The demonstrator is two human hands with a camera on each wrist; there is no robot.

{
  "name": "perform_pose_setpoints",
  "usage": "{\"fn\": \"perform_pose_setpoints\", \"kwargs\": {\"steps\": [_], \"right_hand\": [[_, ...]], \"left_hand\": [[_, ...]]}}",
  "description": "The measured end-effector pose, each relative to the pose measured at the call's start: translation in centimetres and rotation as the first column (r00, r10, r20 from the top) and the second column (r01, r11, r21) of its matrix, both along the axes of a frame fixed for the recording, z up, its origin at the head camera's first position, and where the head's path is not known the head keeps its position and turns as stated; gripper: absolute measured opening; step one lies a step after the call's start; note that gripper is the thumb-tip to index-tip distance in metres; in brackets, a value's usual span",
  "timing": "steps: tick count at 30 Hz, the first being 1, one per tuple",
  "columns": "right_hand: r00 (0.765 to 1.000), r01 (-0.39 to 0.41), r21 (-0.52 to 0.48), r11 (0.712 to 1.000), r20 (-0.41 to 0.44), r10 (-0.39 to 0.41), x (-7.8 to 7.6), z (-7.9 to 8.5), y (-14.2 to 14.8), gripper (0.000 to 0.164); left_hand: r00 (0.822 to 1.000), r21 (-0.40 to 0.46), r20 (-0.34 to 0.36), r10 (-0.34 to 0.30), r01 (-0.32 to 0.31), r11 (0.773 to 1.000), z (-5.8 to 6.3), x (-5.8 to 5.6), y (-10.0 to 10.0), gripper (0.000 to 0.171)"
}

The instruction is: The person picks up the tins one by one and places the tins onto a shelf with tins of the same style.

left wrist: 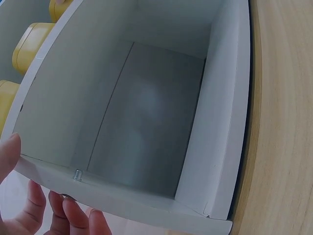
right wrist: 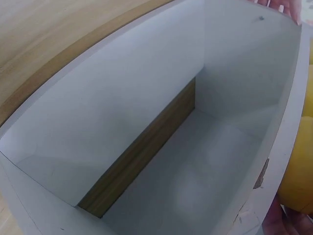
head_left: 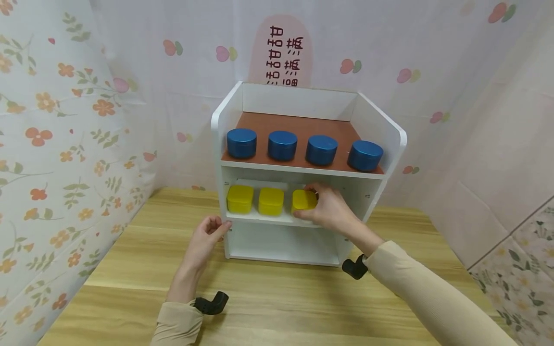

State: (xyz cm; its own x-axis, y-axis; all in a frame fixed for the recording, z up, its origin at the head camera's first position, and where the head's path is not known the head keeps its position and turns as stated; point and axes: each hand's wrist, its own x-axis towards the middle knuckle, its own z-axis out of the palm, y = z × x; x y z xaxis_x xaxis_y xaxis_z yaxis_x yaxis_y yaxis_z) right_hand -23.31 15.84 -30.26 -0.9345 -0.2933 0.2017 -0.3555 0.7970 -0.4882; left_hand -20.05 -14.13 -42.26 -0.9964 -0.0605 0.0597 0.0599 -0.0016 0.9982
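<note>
A white shelf unit (head_left: 381, 126) stands on the table. On its middle shelf, my right hand (head_left: 332, 209) grips a yellow square tin (head_left: 304, 199), thumb at the front and fingers round the far side. Left of it on that shelf are another yellow tin (head_left: 271, 202) and a third yellow tin (head_left: 240, 199). My left hand (head_left: 206, 242) holds the unit's left side panel (left wrist: 122, 205), thumb on its front edge and fingers along the outer face. The right wrist view shows only part of the held tin (right wrist: 296, 169) at its edge.
A row of blue round tins (head_left: 282, 146) stands along the front of the brown top shelf. The bottom compartment (head_left: 283, 242) is open at the front. Wooden tabletop (head_left: 277, 307) surrounds the unit, with a patterned curtain (head_left: 173, 96) behind.
</note>
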Motion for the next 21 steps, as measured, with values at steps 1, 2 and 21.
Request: {"fn": "perform_pose_setpoints", "kwargs": {"steps": [1, 2, 21], "right_hand": [[1.000, 0.007, 0.003, 1.000, 0.008, -0.007, -0.03, 0.00, -0.04, 0.070], [1.000, 0.013, 0.007, 1.000, 0.015, -0.013, -0.05, 0.00, -0.08, 0.070], [0.998, 0.025, 0.040, 0.999, 0.064, -0.027, -0.22, 0.19, -0.05, 0.071]], "left_hand": [[1.000, 0.003, -0.001, 0.001, -0.001, 1.000, 0.02, 0.02, -0.01, 0.031], [1.000, 0.005, -0.003, 0.000, 0.000, 1.000, 0.03, 0.04, -0.01, 0.031], [1.000, -0.007, -0.007, -0.007, 0.007, 1.000, -0.01, 0.11, 0.02, 0.032]]}}
